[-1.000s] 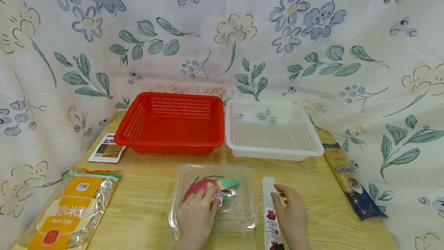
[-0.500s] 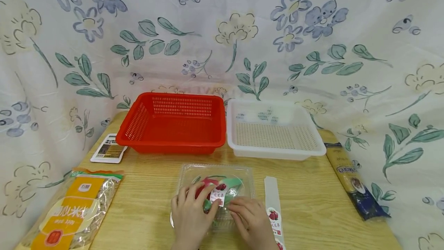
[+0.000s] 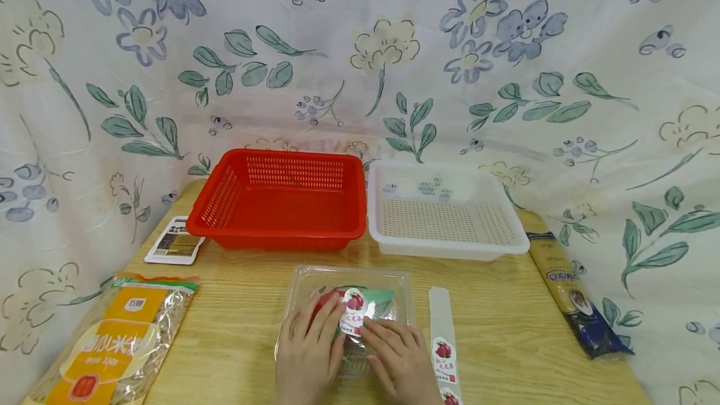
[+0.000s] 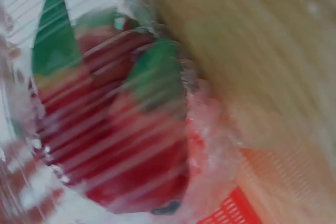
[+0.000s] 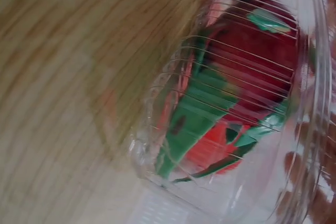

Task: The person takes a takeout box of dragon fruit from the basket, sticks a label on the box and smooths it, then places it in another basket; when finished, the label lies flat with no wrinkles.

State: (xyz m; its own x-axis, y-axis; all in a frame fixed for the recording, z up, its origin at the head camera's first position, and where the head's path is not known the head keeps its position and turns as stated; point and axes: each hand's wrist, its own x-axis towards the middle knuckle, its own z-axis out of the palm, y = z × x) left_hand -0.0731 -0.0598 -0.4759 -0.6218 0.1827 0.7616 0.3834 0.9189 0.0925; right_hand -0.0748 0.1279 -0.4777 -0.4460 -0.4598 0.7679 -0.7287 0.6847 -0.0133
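A clear plastic clamshell box (image 3: pixel 306 277) stands near the front middle of the table with a red, green-leafed dragon fruit (image 4: pixel 131 166) inside. Both wrist views show the fruit through the ribbed plastic wall. On top of the lid lies a white sticker (image 3: pixel 352 317) printed with a dragon fruit and characters. My left hand (image 3: pixel 310 345) rests on the lid at the left, its extended fingertips at the sticker's edge. From the right, my right hand (image 3: pixel 400 355) touches the sticker's lower right corner with extended fingers. Beside it lies a backing strip (image 3: pixel 441 311) with more stickers.
A red basket (image 3: pixel 275 239) and a white basket (image 3: pixel 444 249) stand side by side at the back. Packaged goods flank them: a noodle bag (image 3: pixel 109 342) front left, a small white-edged pack (image 3: pixel 175 242) behind it, and a long yellow-blue packet (image 3: pixel 570 292) at right.
My right hand has come left from the sticker strip onto the box lid. The sticker, first pinched by my left hand, now lies on the lid, and both hands' fingers have flattened out around it.
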